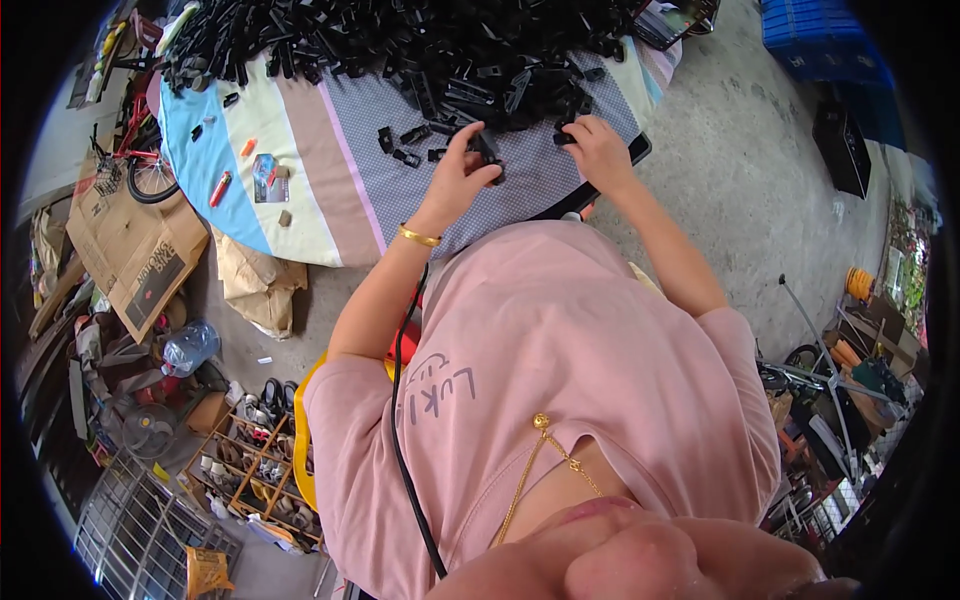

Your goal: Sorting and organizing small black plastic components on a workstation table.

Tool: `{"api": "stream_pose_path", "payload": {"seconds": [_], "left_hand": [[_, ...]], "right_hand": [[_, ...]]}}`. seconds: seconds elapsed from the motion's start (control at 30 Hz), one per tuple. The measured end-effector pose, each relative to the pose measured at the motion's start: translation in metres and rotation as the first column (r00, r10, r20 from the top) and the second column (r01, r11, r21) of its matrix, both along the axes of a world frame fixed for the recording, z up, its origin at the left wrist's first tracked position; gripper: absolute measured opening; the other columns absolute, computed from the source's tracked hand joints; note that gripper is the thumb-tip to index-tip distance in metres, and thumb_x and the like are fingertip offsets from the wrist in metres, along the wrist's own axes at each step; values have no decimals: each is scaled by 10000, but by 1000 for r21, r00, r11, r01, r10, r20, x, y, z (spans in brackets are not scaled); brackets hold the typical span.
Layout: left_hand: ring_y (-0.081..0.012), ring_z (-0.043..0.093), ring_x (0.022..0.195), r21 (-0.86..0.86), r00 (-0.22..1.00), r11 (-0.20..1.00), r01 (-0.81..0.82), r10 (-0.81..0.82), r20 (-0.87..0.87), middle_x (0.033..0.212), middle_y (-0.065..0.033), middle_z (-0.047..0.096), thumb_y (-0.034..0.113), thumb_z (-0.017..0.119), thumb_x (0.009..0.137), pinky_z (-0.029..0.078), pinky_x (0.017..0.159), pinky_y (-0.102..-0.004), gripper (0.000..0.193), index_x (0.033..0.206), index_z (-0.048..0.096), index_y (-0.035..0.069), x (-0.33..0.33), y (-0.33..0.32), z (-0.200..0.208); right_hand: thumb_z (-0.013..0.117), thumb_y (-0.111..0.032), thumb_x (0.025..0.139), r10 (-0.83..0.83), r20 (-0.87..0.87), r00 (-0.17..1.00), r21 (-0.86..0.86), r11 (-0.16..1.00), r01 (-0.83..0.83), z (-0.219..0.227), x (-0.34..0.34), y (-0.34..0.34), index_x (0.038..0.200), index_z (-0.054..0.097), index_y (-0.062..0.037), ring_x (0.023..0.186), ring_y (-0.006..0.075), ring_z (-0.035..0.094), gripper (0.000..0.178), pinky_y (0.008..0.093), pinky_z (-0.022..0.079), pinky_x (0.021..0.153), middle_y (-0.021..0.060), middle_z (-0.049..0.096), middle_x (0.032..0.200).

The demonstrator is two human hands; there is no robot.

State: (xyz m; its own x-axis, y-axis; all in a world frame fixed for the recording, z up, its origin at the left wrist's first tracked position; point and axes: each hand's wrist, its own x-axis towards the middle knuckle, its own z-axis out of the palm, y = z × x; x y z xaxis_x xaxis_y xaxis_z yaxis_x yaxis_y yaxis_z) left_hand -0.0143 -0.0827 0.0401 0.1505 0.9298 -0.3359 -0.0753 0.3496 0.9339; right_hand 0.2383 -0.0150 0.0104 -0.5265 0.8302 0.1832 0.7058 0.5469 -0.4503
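Observation:
A large heap of small black plastic parts (400,40) covers the far side of a cloth-covered table (320,170). Near the heap's front edge, my left hand (458,185) has its thumb and fingers curved around a black plastic part (485,148). To its right, my right hand (600,155) pinches another small black plastic part (564,136) between thumb and fingertips. The two hands are apart. Several loose black parts (406,158) lie on the cloth just left of my left hand. The exact shape of the held parts is too small to make out.
On the table's left lie a red lighter (221,188), a card (271,180) and an orange bit (248,147). Blue crates (825,40) and a black box (840,148) stand at right. Flattened cardboard (135,240) and a shoe rack (255,465) are at left.

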Motion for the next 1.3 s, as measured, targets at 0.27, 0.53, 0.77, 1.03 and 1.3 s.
{"api": "stream_pose_path", "payload": {"seconds": [0.27,0.53,0.77,1.03,1.3], "left_hand": [[-161,637,857,-103,995,994,36,-26,96,974,-155,642,-76,584,815,541,671,-255,721,1430,238,70,17,-5,-2],[-255,635,771,190,945,980,-55,113,-306,877,-114,609,-25,666,747,521,654,-332,308,1013,517,16,31,-16,-33],[-306,538,834,509,651,833,217,265,-712,896,-107,599,50,727,683,459,783,-384,257,924,639,50,26,-23,-16],[-289,540,816,524,727,835,168,254,-638,874,-97,580,63,750,661,470,752,-377,247,893,671,39,12,-20,-36],[-288,541,793,497,743,834,240,172,-646,815,-83,574,50,752,638,471,713,-382,222,845,677,29,9,-16,-39]], "right_hand": [[671,-26,807,-358,-504,786,-610,792,-31,10,-36,-17,1076,631,-2,742,66,586,273,213,488,696,20,629,896],[735,-101,726,-129,-491,862,-471,871,-138,1,-37,-28,970,689,-24,815,197,618,261,308,493,735,70,675,919],[740,-145,696,209,-137,968,-110,968,-224,11,-20,-35,942,682,-61,897,243,569,266,362,437,777,53,636,895],[731,-162,699,285,26,958,-14,959,-285,21,-32,-36,947,685,-71,888,216,547,269,358,393,806,33,599,852],[721,-124,681,309,-103,945,-2,950,-311,7,-53,-35,898,661,-47,869,249,541,238,376,422,803,53,578,822]]}}
